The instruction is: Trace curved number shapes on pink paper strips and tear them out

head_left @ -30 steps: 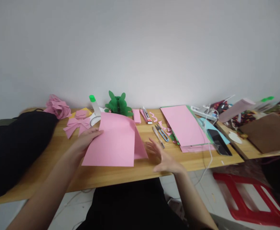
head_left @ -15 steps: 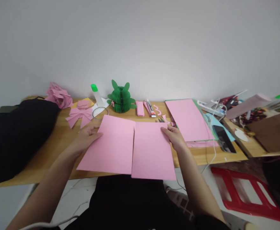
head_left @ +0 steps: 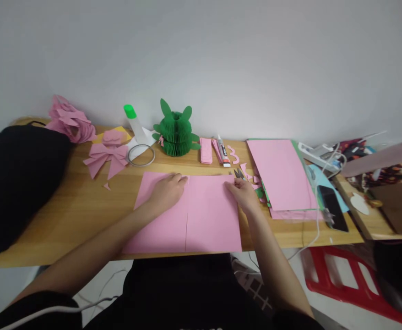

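I see a pink paper sheet (head_left: 201,215) lying flat on the wooden counter (head_left: 67,215), right in front of me, with 1 vertical crease down its middle and its near edge level with the counter's front edge. My left hand (head_left: 168,190) rests palm down on the left half of the sheet near its far edge, fingers loosely spread and flat, gripping nothing. My right hand (head_left: 244,192) sits on the sheet's far right corner, fingers curled low against the paper; I cannot tell whether it pinches the edge or only presses on it.

Just beyond the right hand lies a small pair of scissors (head_left: 238,173), with pink paper scraps (head_left: 251,176) scattered beside them. To the right, a stack of pink sheets (head_left: 281,176) lies over green paper, and a dark phone (head_left: 331,206) lies past it with a white cable across it. Along the wall stand a green paper cactus (head_left: 176,130), a glue tube (head_left: 223,151), a folded pink strip (head_left: 206,151) and a bottle with a green cap (head_left: 134,123), with a ring of tape (head_left: 141,155) just in front of the bottle. Further left are a pink paper bow (head_left: 105,158), a pink paper flower (head_left: 70,121) and a black bag (head_left: 12,183). A red stool (head_left: 345,279) stands on the floor at the right.
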Motion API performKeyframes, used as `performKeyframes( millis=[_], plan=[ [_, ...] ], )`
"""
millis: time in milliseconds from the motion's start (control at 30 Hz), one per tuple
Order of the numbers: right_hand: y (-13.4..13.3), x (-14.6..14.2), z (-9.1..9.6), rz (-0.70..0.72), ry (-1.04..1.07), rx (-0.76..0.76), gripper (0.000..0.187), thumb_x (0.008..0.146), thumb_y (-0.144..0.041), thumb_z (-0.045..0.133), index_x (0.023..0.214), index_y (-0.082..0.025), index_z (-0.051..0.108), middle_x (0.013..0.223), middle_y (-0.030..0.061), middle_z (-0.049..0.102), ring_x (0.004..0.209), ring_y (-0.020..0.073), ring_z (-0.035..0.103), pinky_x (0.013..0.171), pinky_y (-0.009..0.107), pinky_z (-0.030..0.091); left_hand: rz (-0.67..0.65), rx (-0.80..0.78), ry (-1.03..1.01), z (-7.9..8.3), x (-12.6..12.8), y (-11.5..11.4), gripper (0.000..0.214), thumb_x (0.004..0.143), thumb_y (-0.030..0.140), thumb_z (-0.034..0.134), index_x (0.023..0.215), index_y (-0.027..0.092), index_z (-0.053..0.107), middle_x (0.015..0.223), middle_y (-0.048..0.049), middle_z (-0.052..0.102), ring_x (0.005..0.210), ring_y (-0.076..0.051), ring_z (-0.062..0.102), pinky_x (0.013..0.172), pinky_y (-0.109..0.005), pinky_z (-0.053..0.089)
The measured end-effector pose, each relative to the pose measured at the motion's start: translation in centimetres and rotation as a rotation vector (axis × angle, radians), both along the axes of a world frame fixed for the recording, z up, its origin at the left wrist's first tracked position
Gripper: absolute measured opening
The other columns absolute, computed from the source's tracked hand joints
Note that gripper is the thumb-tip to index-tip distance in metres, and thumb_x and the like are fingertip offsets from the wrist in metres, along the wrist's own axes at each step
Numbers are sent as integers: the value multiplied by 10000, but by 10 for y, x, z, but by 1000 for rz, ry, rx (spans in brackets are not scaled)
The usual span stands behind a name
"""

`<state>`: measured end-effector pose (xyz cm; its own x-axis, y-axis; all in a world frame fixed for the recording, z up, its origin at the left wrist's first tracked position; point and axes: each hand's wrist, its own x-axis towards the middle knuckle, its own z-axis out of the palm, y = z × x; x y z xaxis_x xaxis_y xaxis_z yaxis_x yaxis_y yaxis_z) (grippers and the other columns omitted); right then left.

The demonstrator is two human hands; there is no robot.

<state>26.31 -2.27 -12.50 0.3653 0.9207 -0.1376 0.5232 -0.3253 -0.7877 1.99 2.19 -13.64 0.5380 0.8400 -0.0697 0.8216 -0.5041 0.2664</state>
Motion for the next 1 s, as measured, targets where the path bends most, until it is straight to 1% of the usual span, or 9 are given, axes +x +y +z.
performKeyframes(
  millis=[100, 200, 333, 433, 533, 633, 700, 867, 1000],
  plan=[
    [-1, 0, -2, -25, 33, -29, 387, 692, -506, 570, 517, -245, 346, 480, -70, 321, 475, 88, 278, 467, 249, 231, -40, 88, 31, -13, 3, 2, 441, 907, 73, 405, 1288, 115, 624, 1008, -142, 670, 1059, -259, 623, 896, -351, 504],
    [-3, 1, -5, -56, 49, -47, 422, 716, -544, 544, 509, -243, 333, 478, -68, 290, 477, 89, 275, 467, 251, 212, -82, 140, 60, -18, 1, 3, 462, 910, 87, 401, 1328, 111, 598, 989, -140, 674, 1035, -261, 622, 885, -359, 501],
    [-8, 1, -11, -78, 69, -79, 394, 700, -562, 536, 518, -232, 423, 477, -59, 327, 479, 98, 289, 461, 255, 205, -123, 173, 100, -19, 1, 4, 474, 912, 66, 387, 1345, 88, 581, 999, -145, 681, 1031, -260, 624, 872, -354, 497],
    [-14, -1, -14, -90, 83, -85, 413, 699, -575, 535, 501, -237, 404, 484, -63, 302, 479, 93, 261, 464, 260, 198, -136, 187, 114, -18, 2, 3, 467, 924, 58, 376, 1346, 71, 574, 1009, -155, 679, 1041, -262, 624, 870, -351, 491],
    [-18, -4, -16, -93, 94, -80, 434, 702, -570, 556, 486, -243, 372, 486, -67, 279, 481, 88, 238, 468, 267, 182, -146, 201, 114, -17, 1, 2, 463, 930, 55, 374, 1348, 87, 570, 1006, -146, 678, 1041, -256, 624, 861, -344, 486],
    [-21, -3, -17, -103, 99, -71, 437, 705, -564, 573, 485, -243, 374, 482, -69, 272, 483, 91, 235, 470, 270, 177, -144, 212, 105, -19, 0, 2, 462, 929, 51, 367, 1341, 94, 572, 985, -142, 674, 1012, -256, 628, 816, -342, 488],
    [-24, 0, -18, -117, 101, -63, 433, 704, -568, 577, 490, -239, 396, 478, -65, 288, 487, 96, 250, 472, 269, 181, -144, 219, 93, -19, 0, 2, 461, 934, 54, 352, 1338, 89, 571, 975, -143, 673, 992, -257, 628, 801, -346, 488],
    [-33, 10, -20, -173, 106, -22, 434, 697, -581, 598, 507, -216, 462, 493, -52, 335, 517, 105, 287, 488, 264, 195, -140, 223, 52, -22, -1, 3, 448, 941, 59, 336, 1308, 88, 591, 961, -135, 678, 978, -248, 624, 834, -350, 480],
    [-39, 11, -20, -194, 164, 11, 455, 678, -599, 642, 518, -201, 491, 508, -44, 383, 528, 103, 317, 495, 255, 225, -112, 201, 16, -24, -1, 3, 442, 957, 80, 327, 1308, 87, 595, 949, -137, 674, 971, -255, 624, 834, -362, 483]
  ],
)
